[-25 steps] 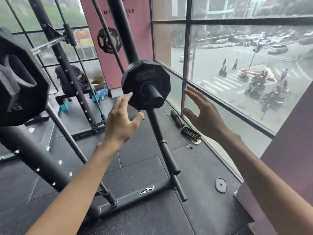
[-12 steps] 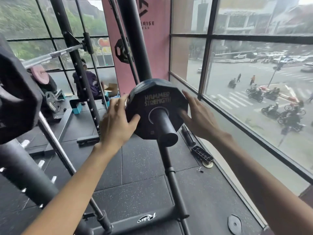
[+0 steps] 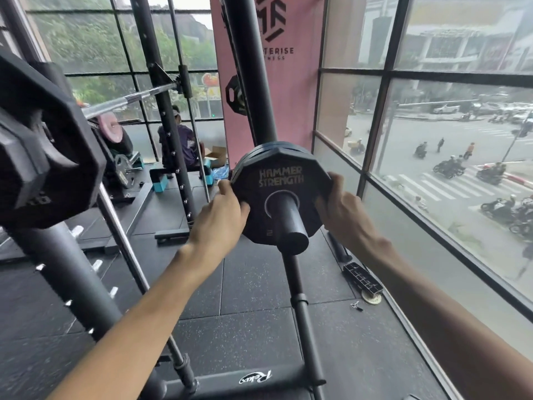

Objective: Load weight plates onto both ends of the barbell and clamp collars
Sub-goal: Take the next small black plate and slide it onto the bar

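- The left hand (image 3: 220,217) grasps the left rim of a small black many-sided rubber weight plate (image 3: 281,180) lettered HAMMER STRENGTH. Its fingers curl behind the edge and the thumb lies on the face.
- The right hand (image 3: 340,210) grips the opposite rim, fingers wrapped over the edge.
- The weight plate sits between the two hands, threaded on a thick black round storage peg (image 3: 288,223) that juts out between the wrists. Rims of more plates show just behind it.
- The peg belongs to a black steel rack post (image 3: 251,82) rising above both hands.
- Well to the left of the left hand looms a large black angular plate (image 3: 43,145). A bright steel barbell shaft (image 3: 129,99) runs above and left of that hand.
- Below the right forearm, a black gridded tray (image 3: 363,280) lies on the dark rubber floor (image 3: 253,284).
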